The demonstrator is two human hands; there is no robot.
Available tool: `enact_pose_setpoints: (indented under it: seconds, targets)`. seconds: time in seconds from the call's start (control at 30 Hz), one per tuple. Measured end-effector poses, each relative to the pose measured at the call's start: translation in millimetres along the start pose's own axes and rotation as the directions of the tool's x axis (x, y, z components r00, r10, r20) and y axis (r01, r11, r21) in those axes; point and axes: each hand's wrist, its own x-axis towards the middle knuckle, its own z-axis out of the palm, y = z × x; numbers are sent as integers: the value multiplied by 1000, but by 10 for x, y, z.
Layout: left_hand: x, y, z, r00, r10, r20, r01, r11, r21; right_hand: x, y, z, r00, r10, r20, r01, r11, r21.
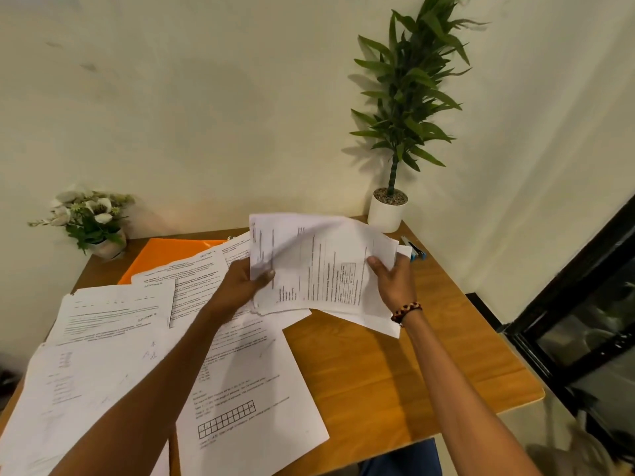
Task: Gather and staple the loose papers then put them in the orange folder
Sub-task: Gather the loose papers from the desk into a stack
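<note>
From the head camera, both hands held a loose sheaf of printed papers (319,266) above the far middle of the wooden table (395,365). The left hand (240,286) gripped the sheaf's left edge, thumb on top of the sheets and fingers curled beneath. The right hand (395,280) gripped the right edge in the same manner, thumb lying on the top page beside a small printed grid, fingers hidden behind the paper. A braided bracelet (406,312) circled the right wrist. The sheaf was uneven, its pages fanned and not squared, the lower right corner hanging down toward the tabletop.

More loose sheets (113,338) lay overlapping on the left half of the table, reaching from the near edge back toward the wall; the nearest page (247,407) showed a row of printed boxes. The orange folder (171,254) lay flat at the far left of the table, its near part covered by those sheets. A stapler (414,250) with a blue end rested on the table at the far right, partly hidden behind the held sheaf, near a tall green plant in a white pot (387,211). A small pot of white flowers (91,219) stood at the far left corner against the wall.
</note>
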Motion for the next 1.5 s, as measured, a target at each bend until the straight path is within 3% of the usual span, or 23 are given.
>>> enact_pose_setpoints:
  seconds: [0.1,0.27,0.4,0.57,0.7,0.77,0.9,1.17,1.27,1.5]
  targets:
    - [67,161,-123,997,-83,5,83,986,-145,81,-150,-106,998,7,64,-8,1000,15]
    - [43,129,-239,966,-202,164,244,922,-301,61,-216,-236,980,104,169,-124,986,112]
    - [-26,36,-153,973,-179,146,213,941,-262,4,-135,-216,978,161,133,-178,976,122]
    - [-140,-24,-106,973,-170,154,202,953,-227,-59,-71,-218,976,217,4,-211,944,253]
    - [-165,-87,27,984,-177,-33,159,942,-296,-192,-3,-142,961,275,-23,-252,909,331]
    - [-225,-135,177,976,-185,-112,128,910,-393,-269,77,-63,937,346,-45,-299,862,409]
    - [-301,-162,477,981,-179,-67,111,819,-563,-486,275,164,896,439,-61,-349,784,514]
    - [-161,-141,433,953,-284,-106,94,610,-786,-766,425,297,900,434,44,-362,688,629]
    - [-200,-151,431,956,-268,-118,77,619,-782,-824,491,292,907,415,72,-359,671,649]
    - [-355,-118,683,964,-227,-140,51,673,-738,-924,446,446,881,472,-12,-344,659,669]
